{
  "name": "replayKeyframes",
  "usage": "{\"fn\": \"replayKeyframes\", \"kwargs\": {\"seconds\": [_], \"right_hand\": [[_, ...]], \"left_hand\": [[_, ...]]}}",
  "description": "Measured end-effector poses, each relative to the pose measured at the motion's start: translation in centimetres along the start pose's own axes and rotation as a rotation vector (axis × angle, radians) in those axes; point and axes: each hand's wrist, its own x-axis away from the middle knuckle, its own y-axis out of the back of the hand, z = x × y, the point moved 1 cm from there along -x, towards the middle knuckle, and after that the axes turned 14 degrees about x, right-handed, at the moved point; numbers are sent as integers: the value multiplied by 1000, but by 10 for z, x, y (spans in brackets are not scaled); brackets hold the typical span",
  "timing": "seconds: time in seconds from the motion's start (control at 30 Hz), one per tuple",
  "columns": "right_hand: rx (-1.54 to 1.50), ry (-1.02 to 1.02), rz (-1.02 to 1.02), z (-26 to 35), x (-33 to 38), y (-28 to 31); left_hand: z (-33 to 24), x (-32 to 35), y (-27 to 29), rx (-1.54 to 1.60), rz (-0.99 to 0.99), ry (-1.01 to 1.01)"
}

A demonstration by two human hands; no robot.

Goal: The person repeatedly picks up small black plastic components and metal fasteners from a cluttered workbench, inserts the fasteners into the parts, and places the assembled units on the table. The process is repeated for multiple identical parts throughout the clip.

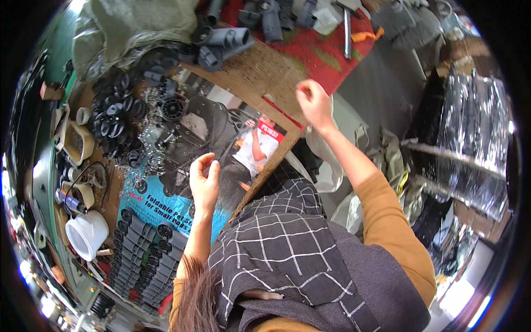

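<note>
My left hand (204,181) hovers over the near part of the workbench, thumb apart from its bent fingers and nothing visible between them. Below it lies a blue printed sheet (166,200), and beyond is a dark grey metal fixture (203,119). My right hand (315,105) is raised by the bench's right corner, close to the red cloth, fingers curled in toward the thumb. Whatever it may hold is too small or hidden. Left of the fixture are a black ribbed wheel (172,109), a heap of black plastic parts (115,113) and loose metal screws (152,130).
Rows of grey plastic castor parts (130,243) line the near left, beside a white bucket (87,235) and a tan tray (77,143). Grey tubular parts (229,37) and a metal-shafted tool (347,36) lie at the back. Plastic-wrapped stacks (470,122) stand at right.
</note>
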Motion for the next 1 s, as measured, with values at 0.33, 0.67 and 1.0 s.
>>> {"fn": "replayKeyframes", "kwargs": {"seconds": [0.33, 0.67, 1.0], "right_hand": [[461, 253, 386, 96, -183, -135], [-111, 467, 747, 162, 18, -47], [69, 705, 511, 280, -67, -259]], "left_hand": [[-18, 11, 16, 42, -290, 34], [-16, -50, 9, 451, -399, 151], [32, -24, 45, -62, -172, -1]]}}
